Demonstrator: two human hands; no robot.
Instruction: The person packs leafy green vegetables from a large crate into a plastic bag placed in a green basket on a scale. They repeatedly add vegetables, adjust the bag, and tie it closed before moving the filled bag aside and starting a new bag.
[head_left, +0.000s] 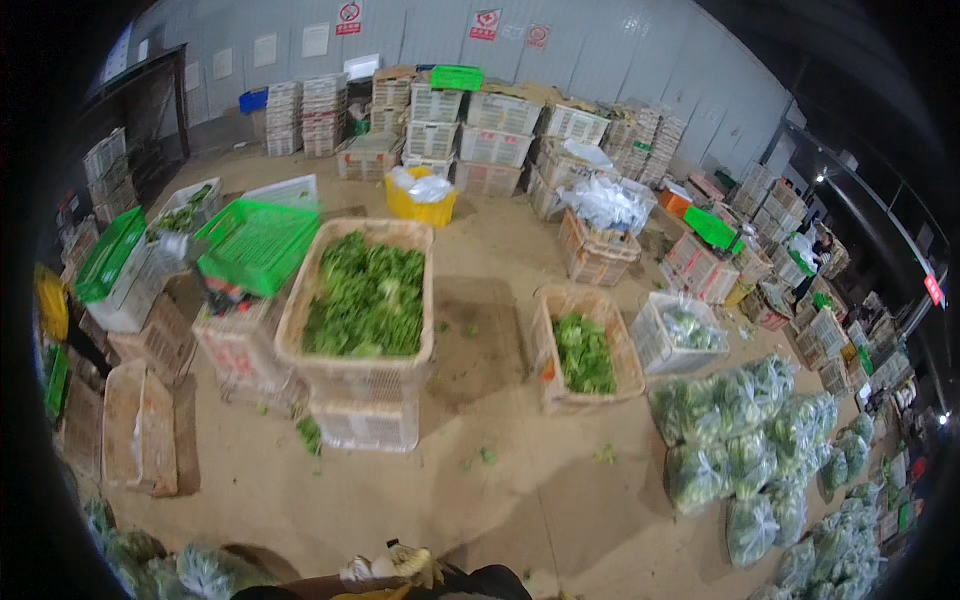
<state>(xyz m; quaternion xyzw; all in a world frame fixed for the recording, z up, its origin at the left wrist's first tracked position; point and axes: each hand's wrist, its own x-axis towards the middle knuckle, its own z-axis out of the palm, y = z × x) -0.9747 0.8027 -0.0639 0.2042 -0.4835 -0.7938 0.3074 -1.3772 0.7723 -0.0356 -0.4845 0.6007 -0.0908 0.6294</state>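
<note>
Low at the bottom edge, my two hands are close together before my body, apparently in pale gloves. My left hand (365, 568) looks whitish, my right hand (417, 564) yellowish. A small dark item (393, 543) shows just above them; whether either hand holds it is unclear. Their fingers are too small and blurred to make out. Ahead stands a tall plastic crate (430, 300) full of leafy greens (367, 300), set on another crate (365, 425). To the right, a lower beige crate (544, 349) holds more greens (583, 352).
Clear bags of green vegetables (750, 450) are heaped at right; others (202, 570) lie bottom left. A green basket (259, 240) sits beside the tall crate. An upright beige crate (161, 431), a white crate (656, 352) and a yellow tub (420, 210) stand around. Leaf scraps (309, 435) litter the floor.
</note>
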